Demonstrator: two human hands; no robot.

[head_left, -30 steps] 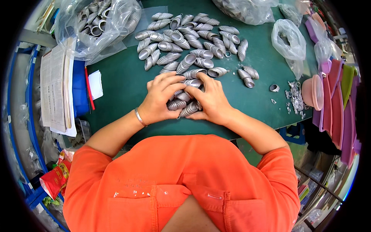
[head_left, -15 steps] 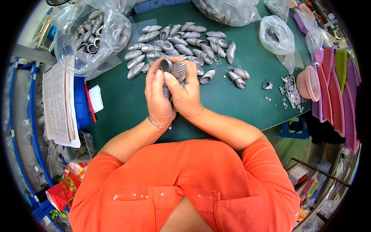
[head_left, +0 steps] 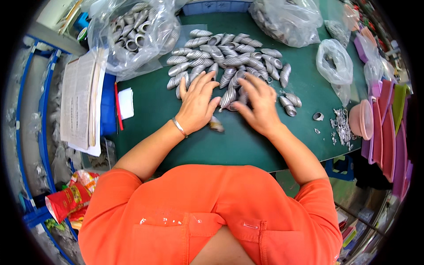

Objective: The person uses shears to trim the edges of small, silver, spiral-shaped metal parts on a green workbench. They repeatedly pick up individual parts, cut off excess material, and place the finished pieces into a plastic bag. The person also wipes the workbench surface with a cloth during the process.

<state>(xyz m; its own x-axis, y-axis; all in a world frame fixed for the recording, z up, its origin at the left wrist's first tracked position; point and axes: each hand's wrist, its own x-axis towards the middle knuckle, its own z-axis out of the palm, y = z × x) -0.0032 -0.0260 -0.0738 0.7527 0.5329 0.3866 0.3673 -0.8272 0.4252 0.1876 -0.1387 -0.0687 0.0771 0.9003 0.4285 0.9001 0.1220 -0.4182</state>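
Observation:
A wide heap of grey, spirally ribbed hollow metal pieces (head_left: 213,53) lies on the green table (head_left: 185,150). At the heap's near left edge is my left hand (head_left: 198,102), palm down with fingers spread and nothing held. To its right my right hand (head_left: 261,105) has thumb and fingers apart, curved beside a few ribbed pieces (head_left: 228,97) lying between the two hands; its fingertips touch or nearly touch them. Close below my left thumb is a single piece (head_left: 216,124), smeared by motion and shinier at its lower end.
A clear bag (head_left: 110,57) of similar pieces stands far left, another bag (head_left: 287,26) far right. Small metal scraps (head_left: 341,126) lie by a pink cup (head_left: 361,119). Papers (head_left: 79,99) and a red pen (head_left: 118,106) are at left, stacked plastic bins (head_left: 385,132) at right.
My hands were cupped together around several ribbed pieces above the table; now they are apart and lower, and those pieces have been let go onto the near side of the heap.

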